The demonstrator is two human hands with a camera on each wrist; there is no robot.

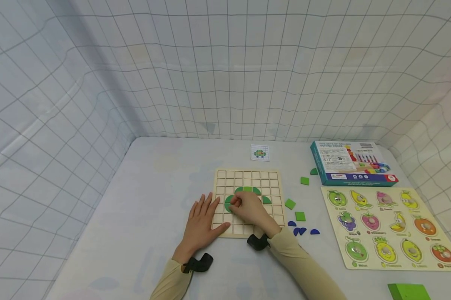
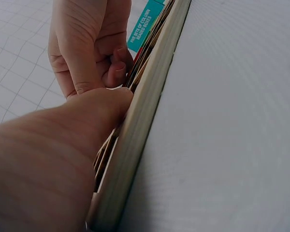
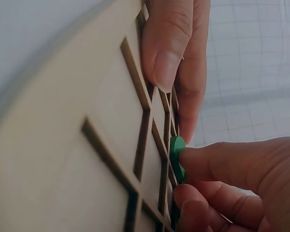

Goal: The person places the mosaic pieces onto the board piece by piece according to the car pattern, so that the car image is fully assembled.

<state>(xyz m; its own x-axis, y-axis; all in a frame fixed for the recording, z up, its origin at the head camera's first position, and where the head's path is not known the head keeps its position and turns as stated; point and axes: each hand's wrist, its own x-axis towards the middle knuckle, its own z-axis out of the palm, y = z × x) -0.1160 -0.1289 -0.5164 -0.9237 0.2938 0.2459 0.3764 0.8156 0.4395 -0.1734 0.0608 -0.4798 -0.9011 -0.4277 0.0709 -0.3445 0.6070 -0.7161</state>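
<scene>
A wooden grid board [image 1: 237, 228] lies flat on the table. My left hand [image 1: 200, 225] rests on its left edge with the fingers spread, the thumb [image 2: 111, 100] lying over the near rim. Over the board's left-middle cells, my right hand [image 1: 250, 207] pinches a green curved piece [image 3: 177, 153] between thumb and fingers, low against the grid. Green curved pieces [image 1: 228, 199] sit in cells beside those fingertips. Farther back in the grid are a green square [image 1: 247, 189] and more green curved pieces [image 1: 266, 200]. The right hand hides some cells.
Right of the board lie loose green squares [image 1: 300, 216] and blue half-round pieces [image 1: 315, 231]. A pattern card [image 1: 260, 153] lies behind it. Farther right are a boxed bead set [image 1: 354, 162], a fruit puzzle board [image 1: 392, 229] and a green block [image 1: 409, 291].
</scene>
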